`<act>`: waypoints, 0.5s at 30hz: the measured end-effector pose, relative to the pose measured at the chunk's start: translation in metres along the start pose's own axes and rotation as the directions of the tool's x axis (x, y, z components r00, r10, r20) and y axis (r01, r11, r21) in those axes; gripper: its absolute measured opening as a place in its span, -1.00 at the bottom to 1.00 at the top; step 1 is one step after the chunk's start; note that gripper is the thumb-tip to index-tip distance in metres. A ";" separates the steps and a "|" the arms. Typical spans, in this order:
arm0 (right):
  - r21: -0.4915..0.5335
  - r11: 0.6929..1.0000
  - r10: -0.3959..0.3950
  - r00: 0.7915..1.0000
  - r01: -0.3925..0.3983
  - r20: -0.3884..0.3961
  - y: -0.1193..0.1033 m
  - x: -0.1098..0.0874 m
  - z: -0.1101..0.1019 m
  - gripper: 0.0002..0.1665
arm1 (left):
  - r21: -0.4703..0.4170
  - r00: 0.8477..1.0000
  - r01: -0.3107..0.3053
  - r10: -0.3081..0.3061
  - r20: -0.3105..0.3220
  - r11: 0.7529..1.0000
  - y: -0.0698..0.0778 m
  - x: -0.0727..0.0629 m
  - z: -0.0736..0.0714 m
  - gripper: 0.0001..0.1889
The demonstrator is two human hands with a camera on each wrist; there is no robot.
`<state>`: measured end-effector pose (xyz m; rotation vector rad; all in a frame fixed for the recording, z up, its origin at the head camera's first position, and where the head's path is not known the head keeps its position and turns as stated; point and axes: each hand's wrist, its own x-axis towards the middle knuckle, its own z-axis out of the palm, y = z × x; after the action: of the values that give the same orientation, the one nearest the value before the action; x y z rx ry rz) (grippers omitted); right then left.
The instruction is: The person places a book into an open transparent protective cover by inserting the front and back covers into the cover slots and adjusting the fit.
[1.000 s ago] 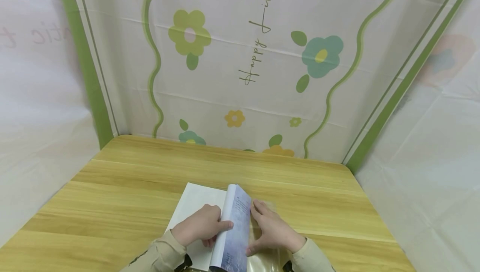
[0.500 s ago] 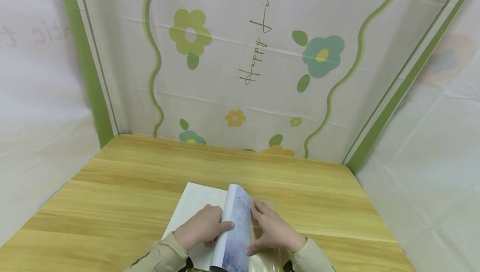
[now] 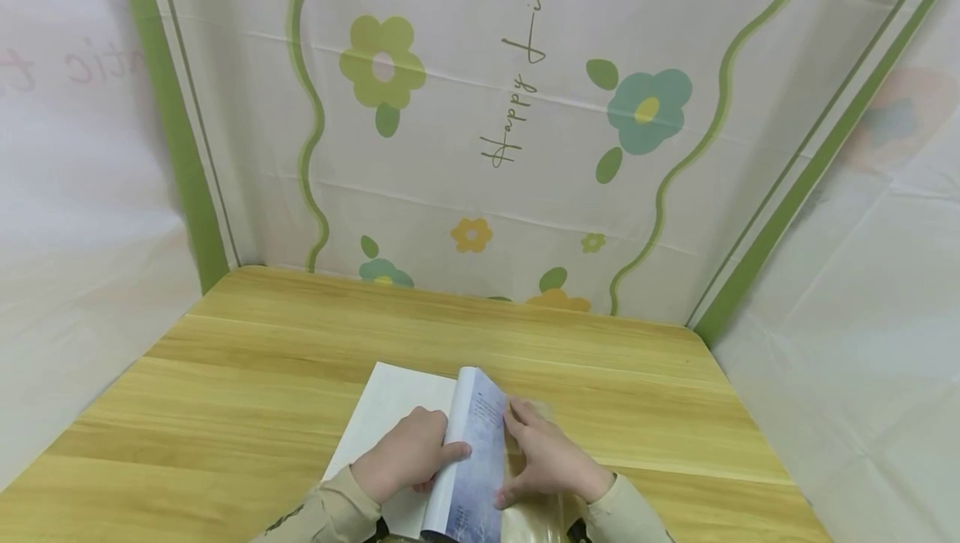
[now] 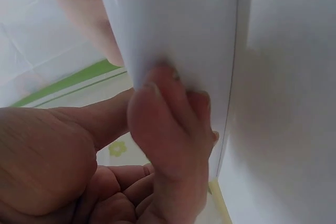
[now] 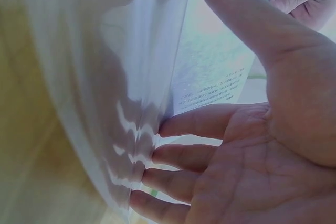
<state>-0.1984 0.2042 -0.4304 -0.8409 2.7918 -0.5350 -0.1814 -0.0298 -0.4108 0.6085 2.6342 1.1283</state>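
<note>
The book [image 3: 408, 393] lay well short of the surface's [image 3: 247, 410] far edge, where the left hand [image 3: 407, 453] pinched its curled cover [image 3: 477, 480], seemingly to hold it up, while the right hand [image 3: 552, 458], unclenched, touched clear film [image 5: 113, 72] whose fit glare obscured.

I count one counter [image 3: 600, 393], one book [image 3: 397, 401], one piece of clear plastic [image 3: 534, 522] and two grips, a left hand [image 3: 408, 451] and a right hand [image 3: 551, 453], in two sleeves [image 3: 330, 505]. The back cloth [image 3: 450, 168] shows seven flowers [image 3: 382, 35], two wavy lines [image 3: 660, 208] and one lettered phrase [image 3: 519, 102].
</note>
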 end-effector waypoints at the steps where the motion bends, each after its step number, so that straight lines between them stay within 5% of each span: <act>1: 0.000 1.000 -0.001 1.000 0.001 -0.001 0.000 0.000 0.000 0.54 | 0.003 1.000 0.000 0.000 0.000 1.000 0.000 0.000 0.001 -0.67; 15: 0.003 1.000 -0.002 1.000 0.002 -0.010 -0.001 -0.001 0.000 0.53 | 0.015 1.000 -0.017 0.017 -0.016 1.000 0.002 -0.001 0.003 -0.67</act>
<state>-0.1969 0.2044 -0.4297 -0.8424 2.7984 -0.5455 -0.1789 -0.0274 -0.4112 0.6280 2.6584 1.1241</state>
